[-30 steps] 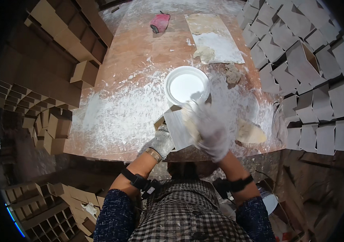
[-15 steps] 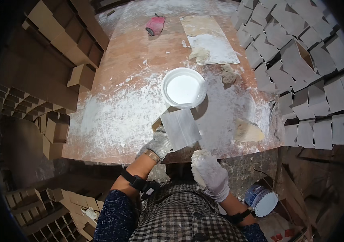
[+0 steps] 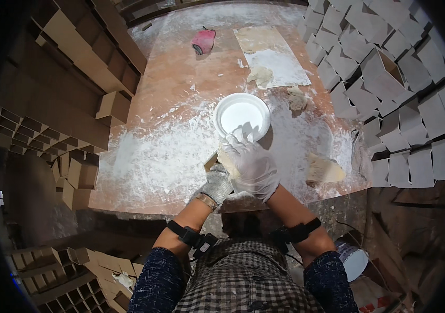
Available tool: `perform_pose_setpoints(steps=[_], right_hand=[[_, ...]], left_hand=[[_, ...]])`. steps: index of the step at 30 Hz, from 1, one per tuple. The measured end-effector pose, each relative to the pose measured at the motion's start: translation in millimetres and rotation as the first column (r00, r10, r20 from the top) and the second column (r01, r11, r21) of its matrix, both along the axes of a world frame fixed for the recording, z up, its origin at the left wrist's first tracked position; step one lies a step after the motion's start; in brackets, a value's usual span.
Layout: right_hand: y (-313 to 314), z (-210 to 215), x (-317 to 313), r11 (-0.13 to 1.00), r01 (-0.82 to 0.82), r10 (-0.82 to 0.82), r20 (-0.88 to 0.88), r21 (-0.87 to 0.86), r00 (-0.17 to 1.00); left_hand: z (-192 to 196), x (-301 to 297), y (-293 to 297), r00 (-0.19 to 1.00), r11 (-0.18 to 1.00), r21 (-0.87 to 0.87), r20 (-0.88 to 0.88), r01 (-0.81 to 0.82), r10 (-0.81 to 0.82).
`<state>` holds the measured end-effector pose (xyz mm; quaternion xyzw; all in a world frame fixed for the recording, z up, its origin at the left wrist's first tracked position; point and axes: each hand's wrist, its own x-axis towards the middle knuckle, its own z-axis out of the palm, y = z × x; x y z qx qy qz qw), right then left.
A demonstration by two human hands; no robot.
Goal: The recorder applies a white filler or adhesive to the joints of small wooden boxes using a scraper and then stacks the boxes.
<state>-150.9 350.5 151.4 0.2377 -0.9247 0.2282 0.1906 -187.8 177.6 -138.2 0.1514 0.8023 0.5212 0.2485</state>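
My left hand (image 3: 215,183), in a grey knit glove, is closed on a small cardboard box (image 3: 210,163) just above the table's near edge. Only the box's brown left side shows well; its upper face is mostly covered. Over that face lies my right hand (image 3: 255,171), in a thin whitish glove, with a cream, fluffy sponge or cloth pad (image 3: 227,158) under its fingers. The pad appears to touch the box. Right beyond the hands stands a round white bowl (image 3: 217,116) with white liquid in it; the right fingertips overlap its near rim in view.
White smears cover much of the brown table (image 3: 149,156). Farther off lie a pink cloth (image 3: 203,41), a whitened sheet (image 3: 280,65) and cream scraps (image 3: 297,99). Stacked grey-white boxes (image 3: 384,73) line the right side, brown boxes (image 3: 81,49) the left. A paint bucket (image 3: 353,261) stands below right.
My right hand has come up from the table's near edge onto the box, bringing the cream pad. It now covers the grey face that showed before. The left hand keeps its hold.
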Motion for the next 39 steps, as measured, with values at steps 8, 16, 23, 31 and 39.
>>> perform_pose_setpoints(steps=[8, 16, 23, 31, 39], right_hand=[[16, 5, 109, 0.996, 0.090, -0.090, 0.039, -0.008, 0.995], [45, -4, 157, 0.974, 0.194, -0.185, 0.084, -0.118, 0.979], [47, 8, 158, 0.951, 0.304, -0.298, -0.089, 0.061, 0.950], [19, -4, 84, 0.956, 0.201, -0.181, -0.107, 0.215, 0.978], [9, -17, 78, 0.980, 0.197, -0.187, -0.171, 0.041, 0.967]], left_hand=[[114, 20, 15, 0.987, 0.993, 0.113, -0.156, -0.015, 0.033], [97, 22, 0, 0.992, 0.906, 0.409, -0.007, -0.113, 0.127], [117, 24, -23, 0.972, 0.956, 0.177, -0.043, 0.233, -0.229], [163, 16, 21, 0.988, 0.987, -0.028, 0.019, 0.156, -0.156], [136, -10, 5, 0.836, 0.935, -0.209, -0.422, 0.285, -0.349]])
